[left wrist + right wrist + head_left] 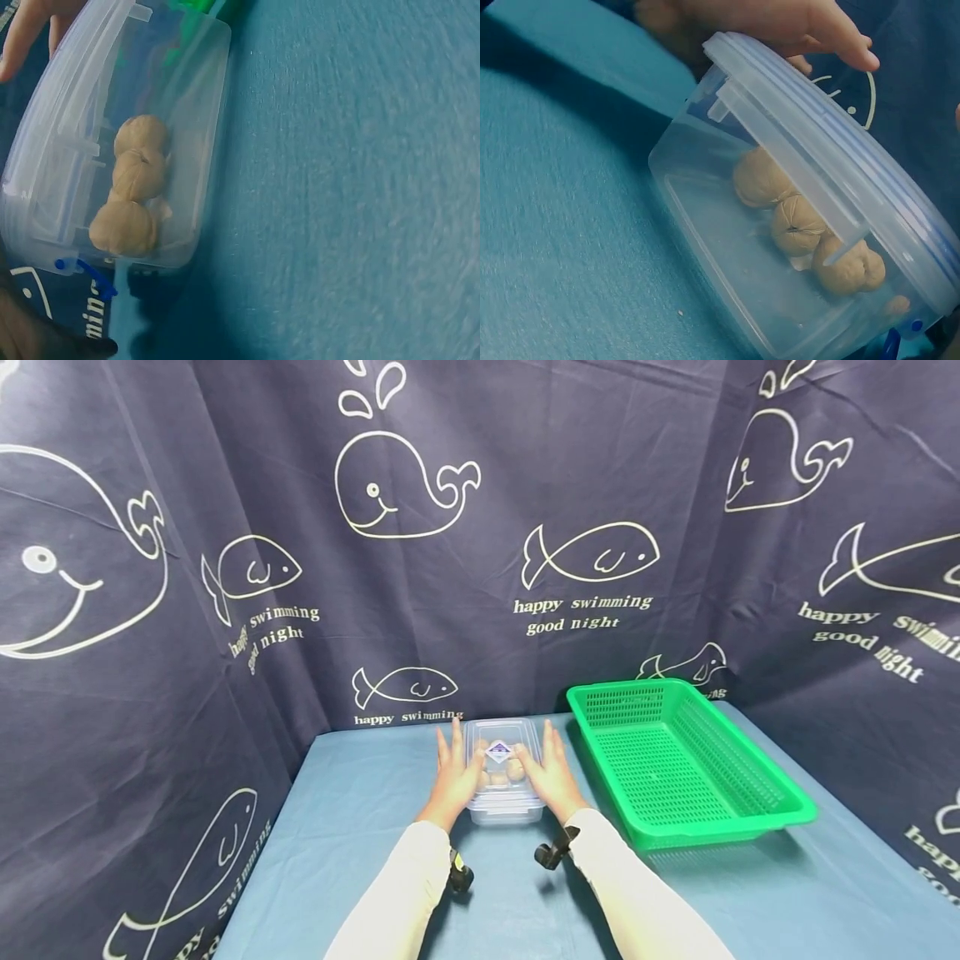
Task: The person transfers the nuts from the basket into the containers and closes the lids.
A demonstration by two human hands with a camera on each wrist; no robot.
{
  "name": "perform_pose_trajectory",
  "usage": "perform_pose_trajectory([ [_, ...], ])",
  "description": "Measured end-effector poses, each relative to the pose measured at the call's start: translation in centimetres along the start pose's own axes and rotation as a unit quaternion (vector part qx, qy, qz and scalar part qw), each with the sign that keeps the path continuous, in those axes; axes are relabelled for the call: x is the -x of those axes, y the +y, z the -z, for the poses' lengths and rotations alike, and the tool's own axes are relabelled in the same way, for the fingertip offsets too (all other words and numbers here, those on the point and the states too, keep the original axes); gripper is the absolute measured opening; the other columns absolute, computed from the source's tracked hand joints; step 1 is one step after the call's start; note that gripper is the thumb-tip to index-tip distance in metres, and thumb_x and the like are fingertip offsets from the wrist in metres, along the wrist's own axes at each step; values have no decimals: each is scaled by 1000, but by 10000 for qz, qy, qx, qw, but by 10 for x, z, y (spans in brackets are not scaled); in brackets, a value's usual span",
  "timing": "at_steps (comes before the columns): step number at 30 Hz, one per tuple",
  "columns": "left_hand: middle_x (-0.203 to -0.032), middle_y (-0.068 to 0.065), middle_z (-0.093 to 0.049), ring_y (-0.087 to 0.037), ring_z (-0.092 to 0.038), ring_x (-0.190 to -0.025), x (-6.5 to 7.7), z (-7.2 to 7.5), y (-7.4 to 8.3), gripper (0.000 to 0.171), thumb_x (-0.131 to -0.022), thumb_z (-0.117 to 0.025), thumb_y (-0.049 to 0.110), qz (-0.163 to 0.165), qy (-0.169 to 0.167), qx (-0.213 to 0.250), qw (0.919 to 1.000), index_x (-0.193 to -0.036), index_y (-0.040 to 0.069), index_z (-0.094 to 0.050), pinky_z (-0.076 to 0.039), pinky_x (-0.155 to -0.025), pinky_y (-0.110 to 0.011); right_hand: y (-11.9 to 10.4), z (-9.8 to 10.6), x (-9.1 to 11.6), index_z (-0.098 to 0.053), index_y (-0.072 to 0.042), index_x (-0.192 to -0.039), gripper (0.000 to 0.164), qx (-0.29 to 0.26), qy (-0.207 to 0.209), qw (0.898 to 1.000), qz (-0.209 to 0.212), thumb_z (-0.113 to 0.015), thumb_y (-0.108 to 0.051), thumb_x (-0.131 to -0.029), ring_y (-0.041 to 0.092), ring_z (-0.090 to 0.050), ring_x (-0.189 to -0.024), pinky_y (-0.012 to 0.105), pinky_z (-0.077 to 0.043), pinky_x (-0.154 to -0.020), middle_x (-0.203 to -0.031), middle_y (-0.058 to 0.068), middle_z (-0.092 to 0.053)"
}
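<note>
A clear lidded plastic container (506, 814) stands on the table, a diamond-shaped label (498, 752) on its lid. Several round tan balls that look like walnuts (140, 176) lie inside, also seen through the wall in the right wrist view. My left hand (455, 777) lies along the container's left side, fingers extended forward and thumb over the lid. On the opposite side, my right hand (557, 781) mirrors it, its fingers straight and its thumb on the lid. A small blue piece (94, 276) sticks out at one end of the container.
A green perforated plastic basket (660, 777) stands to the right of the container. Blue cloth (360, 827) covers the table. Dark curtains (495, 635) printed with whales and fish hang behind and at both sides. Each wrist carries a small black camera mount (555, 852).
</note>
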State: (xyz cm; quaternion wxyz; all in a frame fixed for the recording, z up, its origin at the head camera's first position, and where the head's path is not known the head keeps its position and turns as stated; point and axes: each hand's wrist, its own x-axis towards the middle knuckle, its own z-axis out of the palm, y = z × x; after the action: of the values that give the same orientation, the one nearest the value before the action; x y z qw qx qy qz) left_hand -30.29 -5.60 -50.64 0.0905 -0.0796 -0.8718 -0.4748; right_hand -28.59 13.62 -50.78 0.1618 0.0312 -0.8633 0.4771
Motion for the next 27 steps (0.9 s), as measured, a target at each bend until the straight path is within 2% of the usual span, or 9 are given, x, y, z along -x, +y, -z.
perform_pose_trajectory([
  [2,-168,-19,13,-49,-5,-151,0,-1,-2,76,-104,-44,45,138,-23,295,9995,-163,36,2,-16,-117,-66,1,0,1,-6,-1,-162,87,-270,-79,9996,-26,-50,-48,-104,39,-7,-154,52,-10,-123,-167,25,-7],
  [6,-167,-23,10,-51,-8,-150,2,0,-4,73,-106,-42,43,298,-47,730,9969,-163,34,2,-17,-115,-69,4,2,2,-3,-2,-162,86,-702,-200,9972,-151,-45,-51,-105,36,-3,-155,52,-5,-123,-168,21,-4],
  [10,-167,-23,10,-48,-7,-151,0,-1,-5,71,-107,-41,39,484,-65,879,9949,-163,34,2,-16,-116,-68,4,2,2,-1,-6,-163,86,-1009,-287,9940,-303,-43,-54,-105,34,-1,-155,52,-4,-123,-169,18,-2],
  [11,-167,-23,9,-47,-6,-152,0,-1,-5,71,-107,-40,39,526,-55,920,9944,-163,34,3,-16,-117,-67,-2,5,5,-1,-5,-162,85,-1140,-328,9923,-356,-43,-51,-105,34,-1,-155,51,-3,-123,-169,18,-2],
  [17,-168,-23,3,-39,2,-155,-2,-2,-5,72,-106,-41,36,578,86,1256,9904,-164,30,1,-10,-120,-63,-1,3,2,1,-6,-162,81,-1817,-428,9802,-662,-42,-47,-107,32,1,-155,51,-2,-123,-169,15,1],
  [20,-168,-23,0,-38,2,-155,-3,-4,-7,72,-106,-41,33,554,145,1486,9872,-164,26,0,-8,-121,-61,6,-2,1,1,-10,-163,84,-1907,-318,9782,-752,-41,-55,-105,30,0,-156,50,-2,-124,-170,13,0],
  [23,-168,-22,-1,-39,0,-155,-5,-6,-11,72,-106,-41,28,427,217,1993,9788,-164,19,1,-6,-121,-59,9,-4,1,-1,-10,-164,85,-2067,-206,9746,-843,-41,-55,-105,32,-4,-155,49,-4,-124,-169,16,-3],
  [27,-169,-16,1,-36,-1,-155,-6,-9,-16,71,-108,-39,26,397,188,2692,9621,-164,19,4,-3,-123,-54,12,-5,0,-3,-7,-163,80,-2326,-66,9683,-911,-41,-49,-107,35,-10,-155,48,-8,-124,-167,23,-9],
])
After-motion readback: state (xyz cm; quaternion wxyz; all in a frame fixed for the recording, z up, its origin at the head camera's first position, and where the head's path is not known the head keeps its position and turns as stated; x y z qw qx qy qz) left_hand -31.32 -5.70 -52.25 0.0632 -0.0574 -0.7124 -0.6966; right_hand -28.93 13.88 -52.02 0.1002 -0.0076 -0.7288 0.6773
